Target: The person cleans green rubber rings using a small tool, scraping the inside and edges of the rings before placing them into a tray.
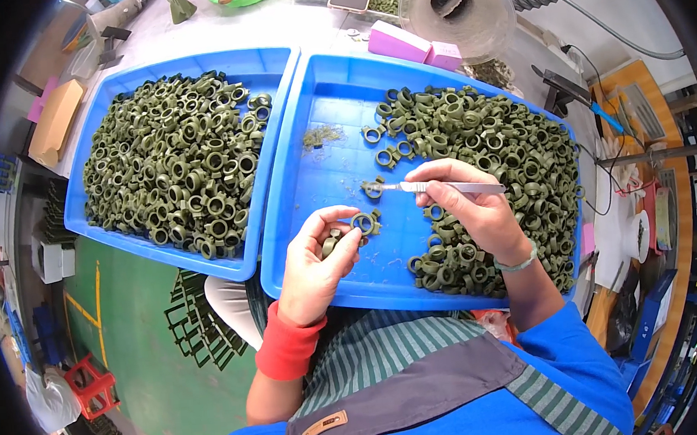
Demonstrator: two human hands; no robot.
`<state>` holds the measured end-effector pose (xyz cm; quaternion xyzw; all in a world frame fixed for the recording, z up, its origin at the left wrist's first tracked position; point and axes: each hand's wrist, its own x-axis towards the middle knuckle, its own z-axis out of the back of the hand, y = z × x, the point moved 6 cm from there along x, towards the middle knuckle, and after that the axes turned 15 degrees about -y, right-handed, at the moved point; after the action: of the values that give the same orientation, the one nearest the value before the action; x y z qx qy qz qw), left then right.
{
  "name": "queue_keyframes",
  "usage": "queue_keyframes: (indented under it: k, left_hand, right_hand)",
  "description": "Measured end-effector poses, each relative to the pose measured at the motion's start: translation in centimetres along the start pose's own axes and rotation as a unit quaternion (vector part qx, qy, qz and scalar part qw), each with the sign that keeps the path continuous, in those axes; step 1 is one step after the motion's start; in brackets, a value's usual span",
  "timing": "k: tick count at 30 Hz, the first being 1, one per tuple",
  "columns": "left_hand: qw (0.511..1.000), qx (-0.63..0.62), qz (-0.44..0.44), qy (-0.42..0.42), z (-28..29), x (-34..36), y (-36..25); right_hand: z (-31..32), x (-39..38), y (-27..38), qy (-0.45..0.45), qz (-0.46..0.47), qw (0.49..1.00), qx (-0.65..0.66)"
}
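While pinching a green ring (373,222) in the left hand (316,256), holds a slim metal knife (476,187) in the right hand (470,206).

Grips the knife pen-fashion, long axis nearly level across the view, blade end pointing left toward a second green ring (369,190); cannot tell if touching. Has the pinched ring between left thumb and forefinger, just below and left of the blade, with more rings (332,243) tucked in curled fingers. Leans over a blue tray (315,195), with a heap of rings (513,137) to the right. Wears a small tan tag (324,426) on a dark apron band (424,378), with marks too small to read.
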<state>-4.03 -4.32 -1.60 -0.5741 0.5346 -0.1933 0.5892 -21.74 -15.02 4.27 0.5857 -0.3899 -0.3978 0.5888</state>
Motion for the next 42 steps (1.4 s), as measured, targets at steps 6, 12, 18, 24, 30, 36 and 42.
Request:
queue_keyframes:
  k: [6,12,18,24,30,36,42]
  left_hand:
    - [0.999,0.044,-0.009,0.028,0.0,-0.3,-0.6]
    - [0.993,0.088,-0.068,0.040,-0.2,-0.6,-1.4]
    - [0.994,0.044,-0.090,-0.043,0.1,-0.9,-0.9]
    - [0.987,0.030,-0.134,-0.080,-0.1,-0.8,-1.0]
    - [0.986,-0.007,-0.140,-0.092,-0.6,-0.8,-0.7]
    - [0.984,-0.012,-0.157,-0.088,-1.0,-1.2,-1.0]
    - [0.978,0.036,-0.196,-0.060,-1.3,-1.5,-1.2]
  right_hand:
    - [-0.4,-0.2,-0.3,0.045,0.078,0.996,-0.015]
    - [-0.8,-0.5,-0.1,0.048,0.150,0.986,-0.049]
    - [-1.8,-1.3,1.3,0.046,0.275,0.950,-0.143]
    - [-2.8,-2.4,2.1,0.021,0.365,0.912,-0.184]
    - [-4.0,-4.1,2.2,0.007,0.421,0.881,-0.217]
    - [-2.0,-2.8,0.0,-0.144,0.188,0.971,0.024]
    - [-3.0,-2.1,-1.3,-0.041,0.183,0.976,-0.113]
